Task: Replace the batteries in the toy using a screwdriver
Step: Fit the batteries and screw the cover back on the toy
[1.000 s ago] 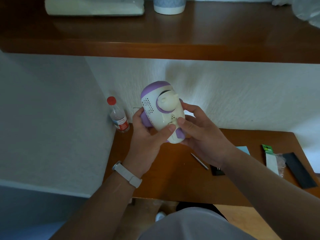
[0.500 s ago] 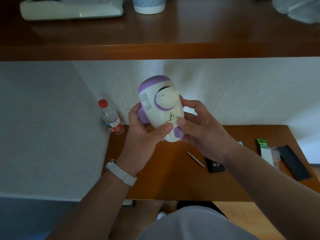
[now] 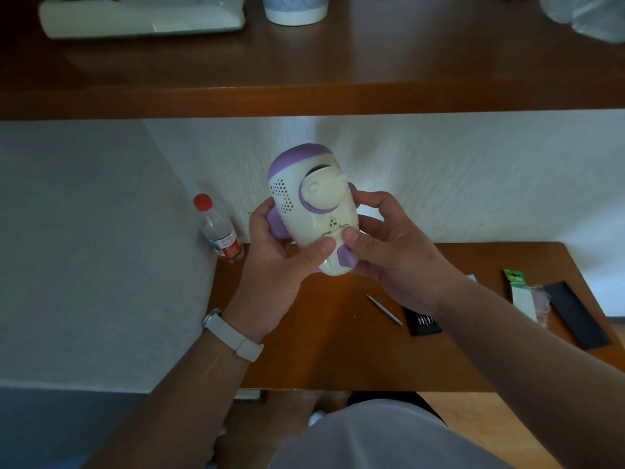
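Hardly anything had been moved since the earlier frames: the toy (image 3: 313, 211) was kept raised above the wooden table (image 3: 304, 350), in front of the white wall, and the grip on it was unchanged. The cream-and-purple toy was held upright, purple cap uppermost, with its speaker holes and round knob turned toward the camera. It was clasped from both sides. The fingers of the left hand (image 3: 277, 255) were curled round its left flank, and those of the right hand (image 3: 395, 255) were wrapped behind its right flank. Both thumb tips were pressed close together on the lower part of the shell.

On the table, a slim screwdriver (image 3: 385, 309) was laid just left of a black bit case (image 3: 422, 321). A green-topped packet (image 3: 519, 289) and a black lid (image 3: 578, 316) were seen farther right. A red-capped water bottle (image 3: 220, 231) was stood in the back-left corner. A pale wristband (image 3: 233, 335) was worn on the left wrist.
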A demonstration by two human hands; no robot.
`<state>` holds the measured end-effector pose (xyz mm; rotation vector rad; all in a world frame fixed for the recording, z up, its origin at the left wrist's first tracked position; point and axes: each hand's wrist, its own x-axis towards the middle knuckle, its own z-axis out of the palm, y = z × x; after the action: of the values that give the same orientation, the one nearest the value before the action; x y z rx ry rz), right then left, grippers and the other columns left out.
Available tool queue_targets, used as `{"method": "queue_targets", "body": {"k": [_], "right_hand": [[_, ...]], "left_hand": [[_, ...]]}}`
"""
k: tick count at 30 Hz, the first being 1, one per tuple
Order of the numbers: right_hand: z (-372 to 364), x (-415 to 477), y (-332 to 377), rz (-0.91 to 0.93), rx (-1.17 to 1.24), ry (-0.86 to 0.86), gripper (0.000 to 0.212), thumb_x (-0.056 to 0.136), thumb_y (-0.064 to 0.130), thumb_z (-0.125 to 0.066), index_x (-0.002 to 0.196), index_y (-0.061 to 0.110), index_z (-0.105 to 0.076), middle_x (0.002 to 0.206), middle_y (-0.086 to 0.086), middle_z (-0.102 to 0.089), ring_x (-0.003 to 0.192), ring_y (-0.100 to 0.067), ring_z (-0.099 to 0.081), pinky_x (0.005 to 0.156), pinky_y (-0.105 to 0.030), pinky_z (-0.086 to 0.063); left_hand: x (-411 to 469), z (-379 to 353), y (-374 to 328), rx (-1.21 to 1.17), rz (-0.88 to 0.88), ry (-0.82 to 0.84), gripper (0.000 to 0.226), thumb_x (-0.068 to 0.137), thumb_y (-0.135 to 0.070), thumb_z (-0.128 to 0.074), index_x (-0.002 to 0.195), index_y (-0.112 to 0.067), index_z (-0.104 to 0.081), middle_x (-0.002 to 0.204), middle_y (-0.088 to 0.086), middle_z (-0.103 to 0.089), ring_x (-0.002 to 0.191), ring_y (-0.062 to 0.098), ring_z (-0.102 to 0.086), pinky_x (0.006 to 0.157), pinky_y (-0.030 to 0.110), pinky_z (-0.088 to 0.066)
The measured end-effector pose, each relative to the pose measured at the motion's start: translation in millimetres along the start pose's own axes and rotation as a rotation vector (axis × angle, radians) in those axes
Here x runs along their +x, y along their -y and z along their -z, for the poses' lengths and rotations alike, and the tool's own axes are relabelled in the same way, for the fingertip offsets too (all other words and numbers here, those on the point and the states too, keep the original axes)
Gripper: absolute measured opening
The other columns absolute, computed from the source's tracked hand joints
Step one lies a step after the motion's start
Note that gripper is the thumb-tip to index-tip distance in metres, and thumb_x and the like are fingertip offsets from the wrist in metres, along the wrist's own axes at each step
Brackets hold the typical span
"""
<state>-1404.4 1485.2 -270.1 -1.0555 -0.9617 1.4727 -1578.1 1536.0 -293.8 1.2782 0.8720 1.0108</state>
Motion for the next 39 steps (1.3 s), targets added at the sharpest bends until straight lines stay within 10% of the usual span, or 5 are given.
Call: {"method": "queue_targets", "body": {"k": [33,39], "right_hand": [[-0.4,6.2,0.9,-0.017,-0.013,-0.085,0.057,0.076,0.027,-0.077,0.126,0.024,-0.050,0.123,-0.017,-0.064,0.102,-0.029,-0.070,0.076,-0.037,-0.058],[5.9,6.6,-8.3,-0.027,-0.023,-0.076,0.050,0.078,0.027,-0.077,0.121,0.031,-0.053,0.121,-0.014,-0.063,0.103,-0.028,-0.070,0.079,-0.039,-0.058]], "left_hand": [[0.1,-7.9,0.5,0.025,-0.041,-0.079,0.093,0.063,-0.038,-0.081,0.142,-0.015,-0.037,0.134,0.002,-0.059,0.119,0.017,-0.065,0.083,0.027,-0.060],[2.5,-2.5,9.5,-0.040,0.053,-0.028,0.092,0.066,-0.031,-0.084,0.143,-0.017,-0.037,0.136,0.004,-0.061,0.121,0.023,-0.065,0.093,0.044,-0.059]]}}
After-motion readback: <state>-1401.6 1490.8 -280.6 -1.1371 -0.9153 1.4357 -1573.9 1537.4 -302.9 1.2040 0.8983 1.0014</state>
